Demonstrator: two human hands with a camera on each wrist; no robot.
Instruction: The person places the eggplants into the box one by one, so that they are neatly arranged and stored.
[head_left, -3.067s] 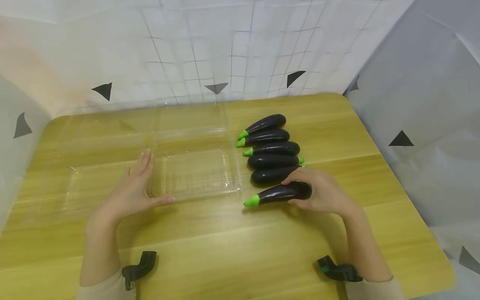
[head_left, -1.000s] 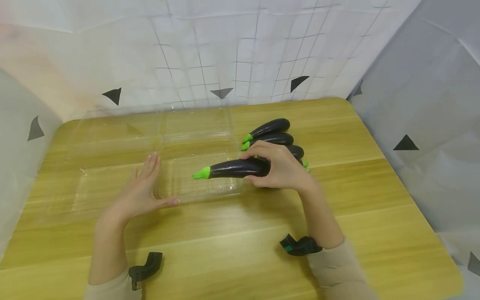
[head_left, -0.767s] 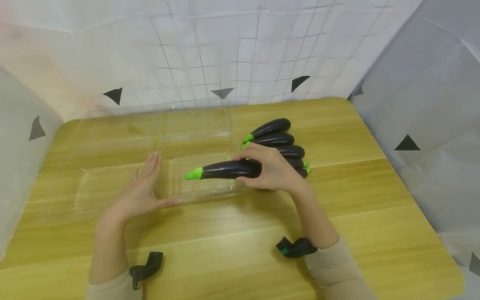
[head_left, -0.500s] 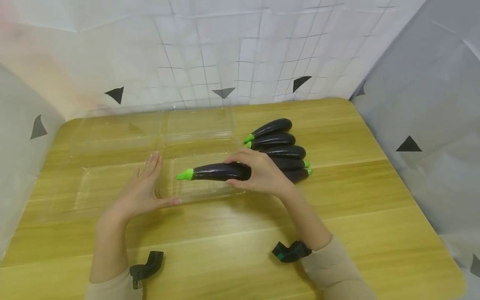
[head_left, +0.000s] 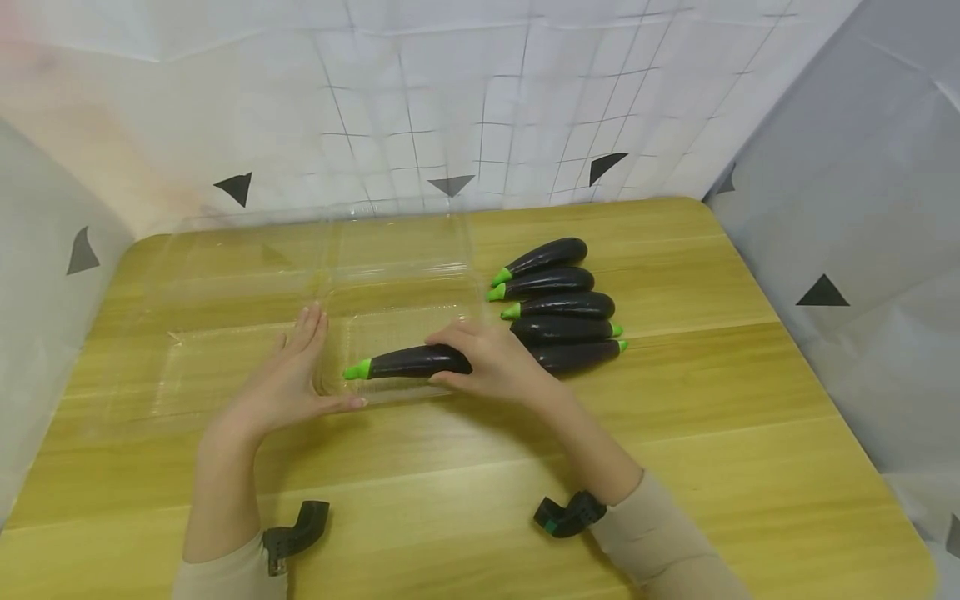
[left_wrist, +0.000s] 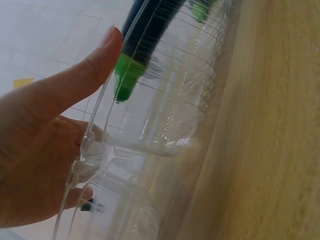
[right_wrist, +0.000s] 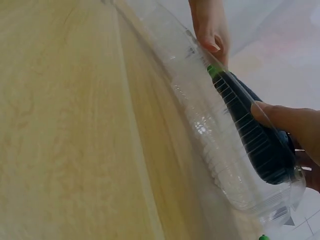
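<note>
My right hand (head_left: 495, 362) grips the thick end of a dark purple eggplant (head_left: 416, 362) between thumb and fingers. Its green stem points left. In the right wrist view the eggplant (right_wrist: 250, 130) shows through the ribbed front wall of a clear plastic clamshell box (head_left: 405, 321), raised above the floor of the right compartment. My left hand (head_left: 281, 387) rests at the divide between the two compartments, fingers straight and thumb stretched along the front rim. The left wrist view shows that thumb (left_wrist: 82, 75) against the rim, with the green stem (left_wrist: 127, 77) behind the wall.
Several more eggplants (head_left: 567, 305) lie in a row on the wooden table (head_left: 450, 517), right of the box. Clear raised lids (head_left: 397, 242) stand along the back edge. White sheeting (head_left: 420, 92) walls in the table behind and at both sides.
My right hand has picked up the nearest eggplant from the row, carried it left over the right compartment and lowered it toward the front wall. My left hand has stayed at the box.
</note>
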